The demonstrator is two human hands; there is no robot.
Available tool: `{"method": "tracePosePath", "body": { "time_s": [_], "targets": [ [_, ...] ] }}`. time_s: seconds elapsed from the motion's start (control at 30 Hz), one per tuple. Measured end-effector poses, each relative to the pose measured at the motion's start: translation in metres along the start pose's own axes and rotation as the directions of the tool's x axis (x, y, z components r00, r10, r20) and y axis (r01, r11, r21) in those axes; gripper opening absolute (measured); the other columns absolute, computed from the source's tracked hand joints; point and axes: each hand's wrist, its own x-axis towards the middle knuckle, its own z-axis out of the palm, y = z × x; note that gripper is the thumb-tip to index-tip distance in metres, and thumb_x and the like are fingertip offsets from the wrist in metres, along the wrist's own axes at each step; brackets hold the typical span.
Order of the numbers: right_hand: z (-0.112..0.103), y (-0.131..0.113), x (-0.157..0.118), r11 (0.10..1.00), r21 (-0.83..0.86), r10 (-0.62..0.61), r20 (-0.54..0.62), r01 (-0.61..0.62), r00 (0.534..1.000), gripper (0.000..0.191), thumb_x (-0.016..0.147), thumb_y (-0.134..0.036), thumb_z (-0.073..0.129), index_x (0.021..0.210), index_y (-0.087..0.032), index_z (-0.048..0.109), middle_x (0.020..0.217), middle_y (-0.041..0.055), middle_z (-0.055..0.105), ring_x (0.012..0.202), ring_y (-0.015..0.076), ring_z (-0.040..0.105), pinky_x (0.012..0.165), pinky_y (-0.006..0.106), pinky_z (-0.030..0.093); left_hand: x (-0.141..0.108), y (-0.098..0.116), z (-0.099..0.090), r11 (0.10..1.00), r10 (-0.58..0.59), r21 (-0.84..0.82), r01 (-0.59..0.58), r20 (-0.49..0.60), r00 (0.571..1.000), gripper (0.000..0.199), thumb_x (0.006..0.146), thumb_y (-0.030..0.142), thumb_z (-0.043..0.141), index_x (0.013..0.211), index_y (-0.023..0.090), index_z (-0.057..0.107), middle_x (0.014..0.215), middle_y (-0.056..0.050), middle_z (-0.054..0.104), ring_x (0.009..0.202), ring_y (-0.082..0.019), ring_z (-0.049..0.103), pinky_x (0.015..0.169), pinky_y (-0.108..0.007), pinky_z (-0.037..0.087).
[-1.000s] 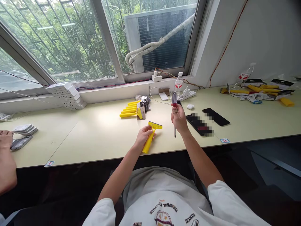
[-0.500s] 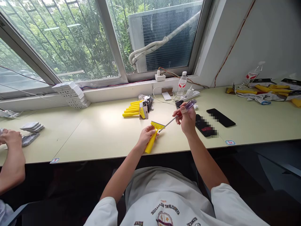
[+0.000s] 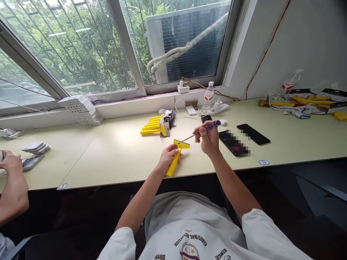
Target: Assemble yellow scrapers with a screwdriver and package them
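Note:
My left hand [image 3: 169, 157] grips the handle of a yellow plastic scraper [image 3: 172, 167], with the scraper's head [image 3: 181, 144] pointing up and away from me. My right hand [image 3: 208, 141] pinches a screwdriver [image 3: 211, 126] with a translucent purple handle. Its thin metal shaft slants down and left, and the tip sits at the scraper's head. I cannot tell whether the tip touches it. Both hands are held just above the pale green workbench [image 3: 114, 159].
Several yellow scrapers [image 3: 151, 127] lie in a row beyond my hands. Two black phones [image 3: 233, 143] lie to the right. A co-worker's hand [image 3: 11, 164] rests at the far left beside grey packets [image 3: 34, 162]. A bottle and power strip stand by the window.
The screwdriver has swung from upright, shaft down, to a low slant with its tip at the scraper's head. My left hand and the scraper have barely moved.

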Motion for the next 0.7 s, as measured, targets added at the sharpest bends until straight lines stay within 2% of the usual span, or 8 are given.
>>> {"method": "tracePosePath", "body": {
  "time_s": [0.3, 0.5, 0.7],
  "targets": [
    [-0.0011, 0.0059, 0.0014, 1.0, 0.005, 0.021, 0.005, -0.021, 1.0, 0.051, 0.1, -0.074, 0.069, 0.107, -0.031, 0.044, 0.085, -0.0028, 0.074, 0.053, 0.0135, 0.059, 0.053, 0.03, 0.048, 0.0003, -0.0002, -0.001, 1.0, -0.009, -0.001, 0.009, 0.008, 1.0, 0.046, 0.086, 0.021, 0.086, 0.13, 0.015, 0.072, 0.142, -0.018, 0.073, 0.084, -0.02, 0.082, 0.065, -0.028, 0.063],
    [-0.0052, 0.0049, -0.0003, 1.0, 0.018, 0.001, 0.089, -0.003, 0.996, 0.044, 0.102, -0.067, 0.071, 0.108, -0.03, 0.047, 0.087, -0.0017, 0.076, 0.055, 0.0137, 0.062, 0.056, 0.03, 0.051, 0.0011, -0.0009, -0.0012, 1.0, -0.014, 0.003, 0.014, 0.008, 1.0, 0.049, 0.085, 0.021, 0.087, 0.131, 0.015, 0.072, 0.143, -0.018, 0.073, 0.084, -0.02, 0.082, 0.064, -0.028, 0.063],
    [-0.0085, -0.0004, -0.0052, 1.0, -0.006, 0.026, 0.226, -0.026, 0.974, 0.034, 0.1, -0.058, 0.072, 0.107, -0.027, 0.058, 0.098, 0.0034, 0.076, 0.064, 0.0153, 0.066, 0.061, 0.033, 0.056, 0.0017, -0.0003, -0.0011, 1.0, -0.021, -0.008, 0.021, -0.016, 1.0, 0.048, 0.085, 0.021, 0.088, 0.13, 0.014, 0.071, 0.139, -0.019, 0.073, 0.084, -0.02, 0.082, 0.065, -0.029, 0.063]
  ]
}}
